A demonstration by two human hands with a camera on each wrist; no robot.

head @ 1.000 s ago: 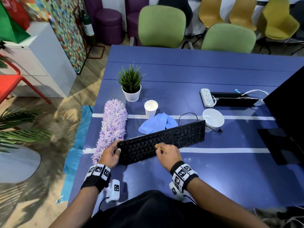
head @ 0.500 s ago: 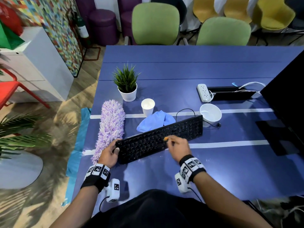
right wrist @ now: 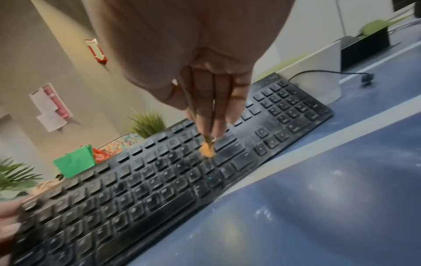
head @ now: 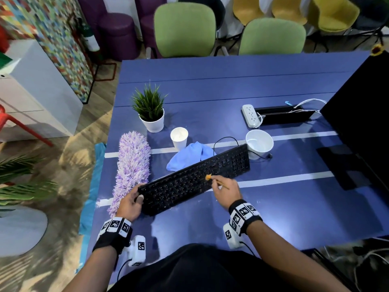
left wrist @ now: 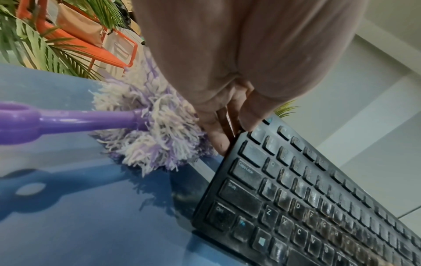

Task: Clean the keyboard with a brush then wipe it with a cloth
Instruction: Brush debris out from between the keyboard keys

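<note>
A dusty black keyboard (head: 195, 180) (left wrist: 318, 207) (right wrist: 173, 176) lies slanted on the blue table (head: 231, 85). My left hand (head: 131, 202) (left wrist: 225, 129) grips its left end, thumb on the keys. My right hand (head: 226, 191) (right wrist: 205, 115) pinches a thin brush (head: 219, 183) (right wrist: 193, 111). Its orange bristle tip (head: 208, 177) (right wrist: 207, 150) touches the keys right of the keyboard's middle. A crumpled blue cloth (head: 189, 155) lies just behind the keyboard.
A purple fluffy duster (head: 131, 165) (left wrist: 148, 136) lies left of the keyboard, against my left hand. Behind stand a white paper cup (head: 179, 137), a potted plant (head: 150, 111), a white bowl (head: 259, 143), a power strip (head: 250, 115) and a dark monitor (head: 362, 123) at right.
My right hand has carried the brush rightward along the keys, from the middle toward the right part. The left hand has kept its hold on the keyboard's left end.
</note>
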